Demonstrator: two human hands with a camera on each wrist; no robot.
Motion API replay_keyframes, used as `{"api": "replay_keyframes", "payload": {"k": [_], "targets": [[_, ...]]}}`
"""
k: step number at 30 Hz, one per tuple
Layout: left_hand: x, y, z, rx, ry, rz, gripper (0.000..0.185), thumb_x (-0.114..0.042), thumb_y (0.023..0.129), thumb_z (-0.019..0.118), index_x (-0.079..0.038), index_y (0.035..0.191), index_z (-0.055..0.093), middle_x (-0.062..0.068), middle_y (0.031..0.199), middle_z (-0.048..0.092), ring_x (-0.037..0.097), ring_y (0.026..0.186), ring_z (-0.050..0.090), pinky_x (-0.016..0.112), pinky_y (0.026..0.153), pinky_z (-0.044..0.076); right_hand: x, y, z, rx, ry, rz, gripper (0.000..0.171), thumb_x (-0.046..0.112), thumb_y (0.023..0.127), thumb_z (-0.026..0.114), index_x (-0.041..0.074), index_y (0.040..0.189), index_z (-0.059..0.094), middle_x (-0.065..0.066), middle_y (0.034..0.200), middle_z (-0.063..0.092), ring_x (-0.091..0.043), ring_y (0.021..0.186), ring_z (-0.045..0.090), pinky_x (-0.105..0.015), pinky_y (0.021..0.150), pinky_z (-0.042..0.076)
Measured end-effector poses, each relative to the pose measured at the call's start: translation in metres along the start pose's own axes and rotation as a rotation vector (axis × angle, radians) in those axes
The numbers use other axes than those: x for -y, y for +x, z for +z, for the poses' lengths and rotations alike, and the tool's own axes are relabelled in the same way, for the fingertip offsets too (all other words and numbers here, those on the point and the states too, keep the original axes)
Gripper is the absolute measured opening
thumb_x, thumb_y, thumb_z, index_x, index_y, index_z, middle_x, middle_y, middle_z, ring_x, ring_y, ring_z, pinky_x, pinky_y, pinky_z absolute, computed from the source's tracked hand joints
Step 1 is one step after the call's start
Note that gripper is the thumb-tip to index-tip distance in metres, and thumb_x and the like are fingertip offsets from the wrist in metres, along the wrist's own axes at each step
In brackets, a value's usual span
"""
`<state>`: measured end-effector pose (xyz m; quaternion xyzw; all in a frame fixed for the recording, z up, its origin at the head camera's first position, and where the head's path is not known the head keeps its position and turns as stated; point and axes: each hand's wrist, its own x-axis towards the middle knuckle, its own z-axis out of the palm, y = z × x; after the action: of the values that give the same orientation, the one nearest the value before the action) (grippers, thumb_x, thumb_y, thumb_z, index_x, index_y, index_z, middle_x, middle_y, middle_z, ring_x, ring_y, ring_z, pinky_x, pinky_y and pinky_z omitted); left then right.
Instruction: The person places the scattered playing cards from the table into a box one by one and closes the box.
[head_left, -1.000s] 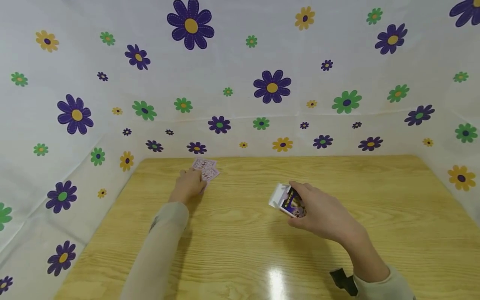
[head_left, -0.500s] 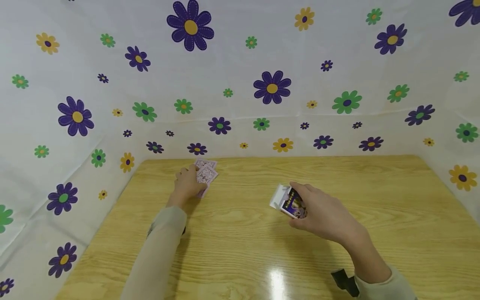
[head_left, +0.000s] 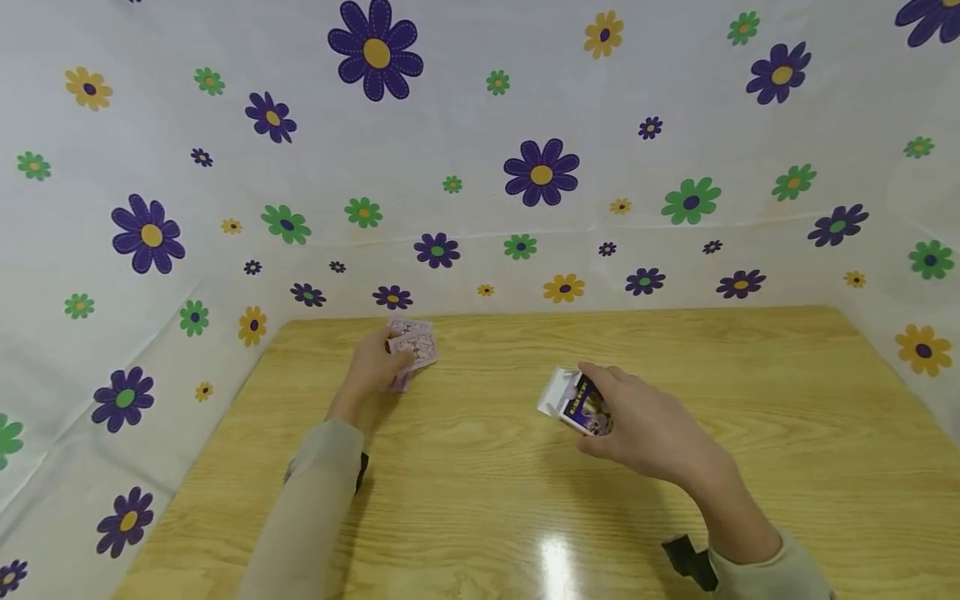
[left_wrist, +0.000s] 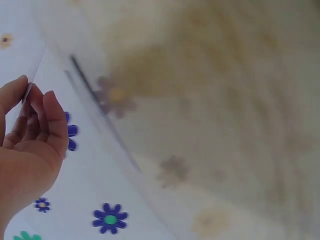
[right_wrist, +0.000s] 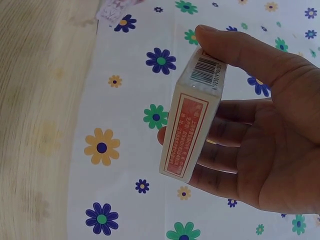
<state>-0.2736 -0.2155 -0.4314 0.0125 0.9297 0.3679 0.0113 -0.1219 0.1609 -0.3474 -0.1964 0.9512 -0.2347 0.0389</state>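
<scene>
A few pink-backed playing cards are fanned at the far left of the wooden table. My left hand pinches them, thumb on top and fingers beneath. In the left wrist view only the left hand and a thin card edge show; the rest is blurred. My right hand grips a purple card box at mid-table, its white flap open toward the left. In the right wrist view the card box shows a barcode end and an orange side, with the right hand holding it between thumb and fingers.
White sheets printed with purple, green and yellow flowers wall the table at the back and on both sides. Black wrist-camera mounts sit on both sleeves. Bare wood lies in front of and to the right of the hands.
My left hand has turned and drawn back a little, its thumb now over the cards, which have tilted up off the table. The right hand with the box has stayed put.
</scene>
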Motion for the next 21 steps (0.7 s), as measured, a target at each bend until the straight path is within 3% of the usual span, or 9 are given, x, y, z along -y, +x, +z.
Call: {"api": "replay_keyframes", "payload": {"k": [5,12,17,21], "targets": [[-0.022,-0.008,0.000,-0.039,-0.062,0.063,0.039,-0.020,0.096,0.063,0.001,0.128,0.054,0.015,0.101,0.059,0.021,0.081,0.056,0.026,0.066,0.048,0.000,-0.001,-0.001,0.000,-0.011,0.000,0.086,0.029,0.081,0.082,-0.001,0.149,0.039,-0.020,0.130,0.059,-0.017,0.084,0.055,-0.029,0.067,0.047],[-0.061,-0.031,-0.003,-0.103,-0.208,0.119,0.040,-0.019,0.097,0.061,-0.004,0.133,0.052,0.016,0.103,0.063,0.025,0.080,0.061,0.030,0.065,0.054,0.000,-0.001,0.000,-0.009,-0.007,-0.011,0.086,0.029,0.081,0.082,-0.002,0.149,0.039,-0.020,0.128,0.059,-0.017,0.083,0.056,-0.029,0.067,0.048],[-0.088,-0.053,-0.001,-0.168,-0.366,0.178,0.035,-0.014,0.097,0.063,-0.005,0.129,0.055,0.015,0.093,0.066,0.018,0.063,0.056,0.022,0.051,0.046,0.001,-0.001,0.000,-0.008,-0.003,-0.011,0.086,0.029,0.081,0.082,-0.002,0.149,0.038,-0.021,0.130,0.059,-0.017,0.084,0.056,-0.029,0.067,0.048],[-0.104,-0.068,0.004,-0.190,-0.439,0.261,0.026,-0.012,0.096,0.064,-0.003,0.121,0.061,0.016,0.085,0.065,0.010,0.053,0.047,0.018,0.045,0.037,0.001,-0.001,0.000,-0.008,-0.004,-0.004,0.086,0.029,0.081,0.082,-0.001,0.149,0.039,-0.020,0.129,0.059,-0.017,0.084,0.056,-0.029,0.067,0.048]]}}
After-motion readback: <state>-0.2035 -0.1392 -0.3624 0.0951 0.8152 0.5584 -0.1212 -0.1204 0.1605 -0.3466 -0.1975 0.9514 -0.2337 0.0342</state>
